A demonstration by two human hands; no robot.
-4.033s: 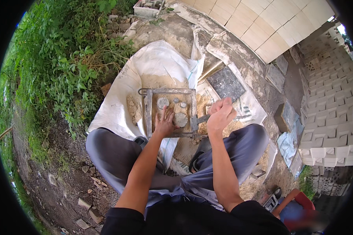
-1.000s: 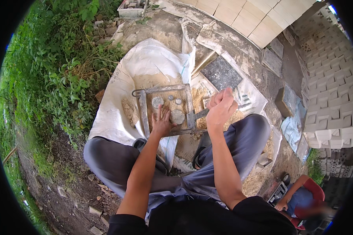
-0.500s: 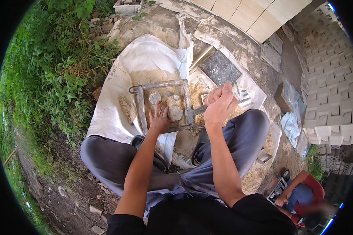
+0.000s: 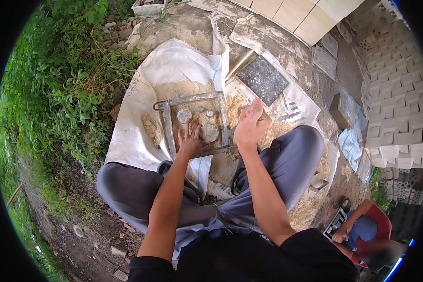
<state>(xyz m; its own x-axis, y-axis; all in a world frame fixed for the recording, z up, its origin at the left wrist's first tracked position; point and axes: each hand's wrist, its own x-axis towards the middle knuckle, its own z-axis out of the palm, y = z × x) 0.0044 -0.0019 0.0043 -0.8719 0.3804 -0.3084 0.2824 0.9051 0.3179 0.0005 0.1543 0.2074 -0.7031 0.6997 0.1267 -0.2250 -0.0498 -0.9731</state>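
Note:
A square grey metal frame (image 4: 192, 97), filled with sand, lies before me. Several round grey discs of different sizes sit in it, among them a large disc (image 4: 209, 133) and a disc (image 4: 184, 115) at its left. My left hand (image 4: 191, 141) rests with spread fingers on the sand between these two, its thumb by the large disc. Just off the frame's right side, my right hand (image 4: 253, 124) is raised and closed in a fist. What it grips, if anything, is hidden by the fingers.
White sacking (image 4: 127, 122) with loose sand lies under the frame. A dark flat slab (image 4: 263, 80) lies beyond my right hand. Green plants (image 4: 66, 84) grow at the left. Stacked pale blocks (image 4: 395, 103) stand at the right; another person (image 4: 366, 225) sits at the lower right.
My right fist has moved left and a little nearer to me, closer to the frame's right side. The left hand stays on the sand in nearly the same place.

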